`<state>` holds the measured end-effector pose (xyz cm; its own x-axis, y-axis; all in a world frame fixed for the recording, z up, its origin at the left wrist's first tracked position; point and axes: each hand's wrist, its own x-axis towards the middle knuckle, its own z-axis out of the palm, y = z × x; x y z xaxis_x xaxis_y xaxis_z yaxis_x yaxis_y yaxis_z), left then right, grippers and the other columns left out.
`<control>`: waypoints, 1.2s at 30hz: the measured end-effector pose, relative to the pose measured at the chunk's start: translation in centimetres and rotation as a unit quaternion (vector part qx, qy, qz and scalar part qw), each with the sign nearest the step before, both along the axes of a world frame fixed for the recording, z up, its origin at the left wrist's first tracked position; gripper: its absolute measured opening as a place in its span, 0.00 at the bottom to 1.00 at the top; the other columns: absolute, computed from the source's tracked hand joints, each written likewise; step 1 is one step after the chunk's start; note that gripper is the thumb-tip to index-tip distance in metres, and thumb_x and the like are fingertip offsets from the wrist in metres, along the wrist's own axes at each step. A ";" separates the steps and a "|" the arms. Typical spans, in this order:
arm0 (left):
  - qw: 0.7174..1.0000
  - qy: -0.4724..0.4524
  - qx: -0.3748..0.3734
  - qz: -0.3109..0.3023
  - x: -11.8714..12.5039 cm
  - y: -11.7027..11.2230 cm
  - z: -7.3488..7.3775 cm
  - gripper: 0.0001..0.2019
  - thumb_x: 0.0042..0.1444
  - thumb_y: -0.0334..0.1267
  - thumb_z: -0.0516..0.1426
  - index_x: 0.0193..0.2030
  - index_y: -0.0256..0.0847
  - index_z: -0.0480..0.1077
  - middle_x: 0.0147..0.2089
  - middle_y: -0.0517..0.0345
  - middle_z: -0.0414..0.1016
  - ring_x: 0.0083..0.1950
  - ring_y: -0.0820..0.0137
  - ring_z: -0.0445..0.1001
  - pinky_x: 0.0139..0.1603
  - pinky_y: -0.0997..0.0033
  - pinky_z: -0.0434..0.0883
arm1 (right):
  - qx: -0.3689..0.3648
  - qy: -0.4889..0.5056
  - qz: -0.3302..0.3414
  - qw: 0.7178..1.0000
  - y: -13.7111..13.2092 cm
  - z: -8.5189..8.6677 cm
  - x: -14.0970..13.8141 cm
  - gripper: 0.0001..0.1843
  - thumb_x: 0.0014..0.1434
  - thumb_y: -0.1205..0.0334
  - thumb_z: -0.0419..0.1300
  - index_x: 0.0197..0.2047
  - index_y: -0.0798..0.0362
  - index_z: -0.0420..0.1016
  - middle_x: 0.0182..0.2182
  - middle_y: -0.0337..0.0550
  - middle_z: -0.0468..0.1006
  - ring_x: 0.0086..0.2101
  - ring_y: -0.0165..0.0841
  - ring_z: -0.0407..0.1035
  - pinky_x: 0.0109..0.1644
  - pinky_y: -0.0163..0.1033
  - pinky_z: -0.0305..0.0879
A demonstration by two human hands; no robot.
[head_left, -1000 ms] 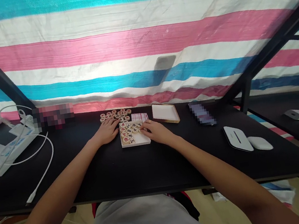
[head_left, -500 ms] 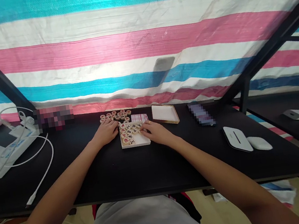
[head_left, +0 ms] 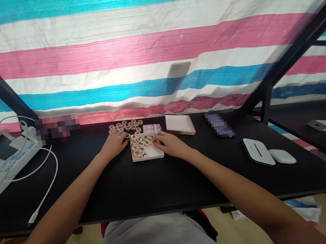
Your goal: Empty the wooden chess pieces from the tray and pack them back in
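Observation:
A small white box [head_left: 154, 152] lies on the black table [head_left: 148, 182], with several round wooden chess pieces [head_left: 141, 141] packed in its far half. My right hand [head_left: 171, 143] rests at the box's right edge, fingers pinched on a piece at the end of a row. My left hand [head_left: 115, 142] sits at the box's left side, fingers curled near the loose pieces [head_left: 124, 125] scattered behind it. A folded pink-checked sheet [head_left: 152, 128] lies behind the box.
The box lid [head_left: 180, 124] lies to the right. Two white devices [head_left: 271, 153] sit at the right, a power strip [head_left: 5, 164] with white cables at the left. A striped tarp [head_left: 151, 49] hangs behind. A black frame post [head_left: 268, 101] stands right.
My left hand has shifted slightly nearer the box's left edge. My right hand stays on the row of pieces with hardly any movement.

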<state>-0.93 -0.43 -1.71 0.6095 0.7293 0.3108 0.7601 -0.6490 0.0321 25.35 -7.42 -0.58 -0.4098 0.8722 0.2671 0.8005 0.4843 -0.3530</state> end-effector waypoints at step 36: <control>0.979 -0.118 0.008 -0.164 3.2 -6.0 2.8 0.14 0.62 0.46 0.53 0.29 0.40 0.63 0.31 0.57 0.72 0.38 0.68 0.72 0.44 0.67 0.65 | 0.098 0.048 0.075 0.991 -0.7 0.7 -0.3 0.12 0.62 0.61 0.55 0.48 0.51 0.72 0.42 0.50 0.74 0.46 0.41 0.67 0.53 0.49 0.64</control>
